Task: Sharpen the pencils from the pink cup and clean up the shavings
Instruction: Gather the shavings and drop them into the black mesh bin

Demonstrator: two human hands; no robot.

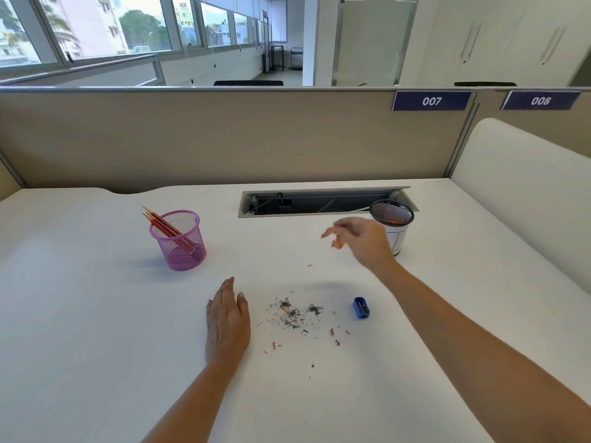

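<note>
A pink mesh cup (182,247) stands at the left of the white desk (96,314) with several red-and-black pencils (160,222) leaning in it, tips up. A blue sharpener (361,307) lies on the desk right of a scatter of pencil shavings (294,314). My left hand (227,321) rests flat on the desk just left of the shavings, holding nothing. My right hand (361,241) hovers blurred above the desk, left of a black mesh bin (391,215), with its fingers pinched on what looks like curled orange shavings (332,235).
The black mesh bin sits on a white cup (398,239) at the back right, with orange shavings inside. An open cable tray (313,203) runs along the back of the desk. A beige partition (224,139) closes the far edge; a white divider (527,193) borders the right.
</note>
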